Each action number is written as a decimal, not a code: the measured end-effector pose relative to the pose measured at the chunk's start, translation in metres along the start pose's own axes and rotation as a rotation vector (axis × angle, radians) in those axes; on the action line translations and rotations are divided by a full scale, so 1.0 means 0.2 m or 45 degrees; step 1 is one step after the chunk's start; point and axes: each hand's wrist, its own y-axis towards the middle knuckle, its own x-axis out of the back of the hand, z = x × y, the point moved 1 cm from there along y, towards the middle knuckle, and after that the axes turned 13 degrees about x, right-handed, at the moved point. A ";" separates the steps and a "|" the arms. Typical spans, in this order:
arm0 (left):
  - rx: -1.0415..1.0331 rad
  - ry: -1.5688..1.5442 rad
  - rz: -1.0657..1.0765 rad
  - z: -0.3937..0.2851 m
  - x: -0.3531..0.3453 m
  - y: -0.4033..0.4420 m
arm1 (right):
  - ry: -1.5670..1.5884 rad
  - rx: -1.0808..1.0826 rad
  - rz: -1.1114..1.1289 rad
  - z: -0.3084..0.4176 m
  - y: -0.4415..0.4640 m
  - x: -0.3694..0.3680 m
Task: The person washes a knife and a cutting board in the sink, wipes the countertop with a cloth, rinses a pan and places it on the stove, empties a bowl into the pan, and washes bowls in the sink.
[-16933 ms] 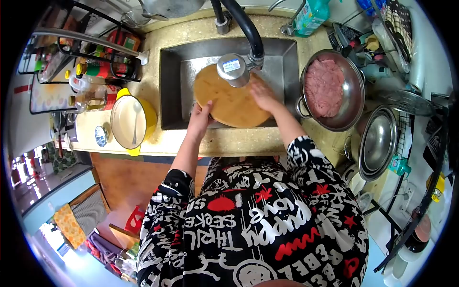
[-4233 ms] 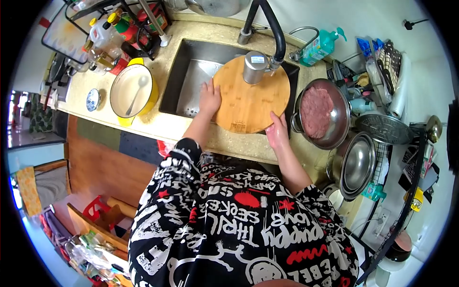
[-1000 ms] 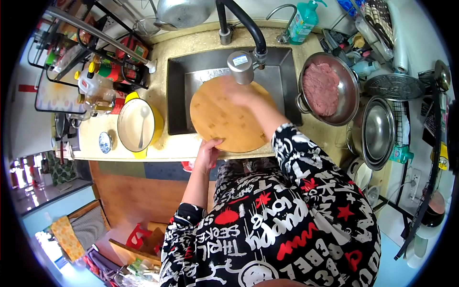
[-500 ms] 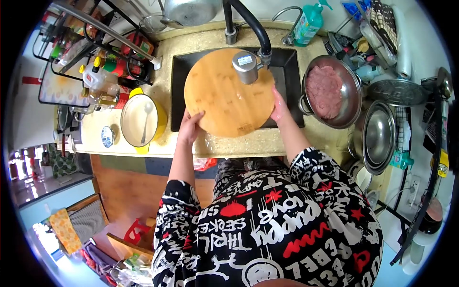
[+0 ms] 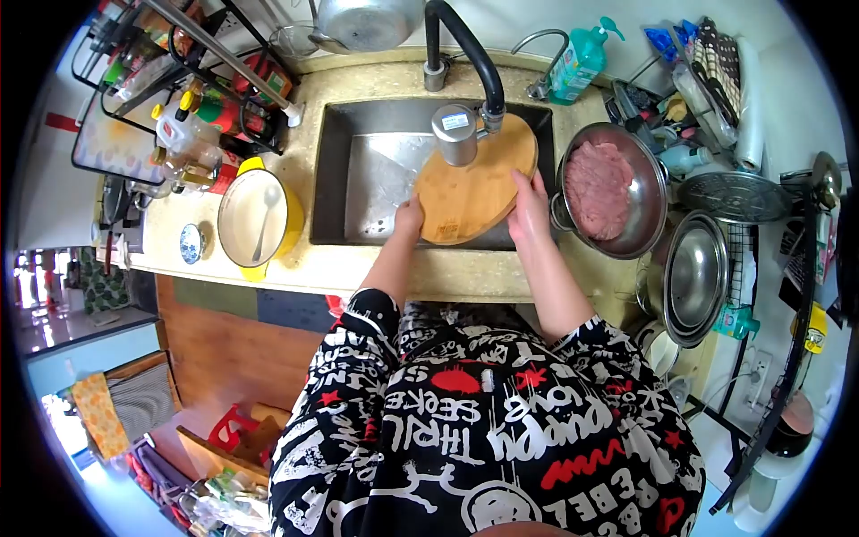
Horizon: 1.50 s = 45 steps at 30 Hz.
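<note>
A round wooden board (image 5: 474, 192) is held tilted over the right half of the steel sink (image 5: 362, 170), beneath the black faucet with its metal head (image 5: 456, 136). My left hand (image 5: 408, 219) grips the board's left edge, its fingers partly hidden. On the opposite side, my right hand (image 5: 530, 208) clasps the right edge, thumb on the near face and fingers behind. To the right of the sink sits a steel pan (image 5: 651, 192) holding pink raw meat (image 5: 599, 191).
Left of the sink stand a yellow pot (image 5: 291, 219) with a spoon, a small blue-and-white dish (image 5: 191, 243) and a bottle rack (image 5: 183, 72). Steel bowls (image 5: 696, 277) lie at the right. A green soap bottle (image 5: 577, 64) stands behind the sink.
The board has moved right and turned more edge-on, uncovering the sink's left half. Both hands have gone with it; a second ago my right hand was on its face.
</note>
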 end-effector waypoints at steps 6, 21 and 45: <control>0.427 -0.638 0.403 -0.26 0.29 -0.39 | -0.014 -0.224 -0.167 -0.09 0.05 0.24; -0.296 -0.386 0.088 -0.42 0.63 -1.41 | 0.099 -1.053 0.267 -0.44 0.07 0.41; 0.277 -0.759 0.785 -0.13 0.05 -0.29 | -0.270 0.019 0.035 0.23 -0.12 -0.10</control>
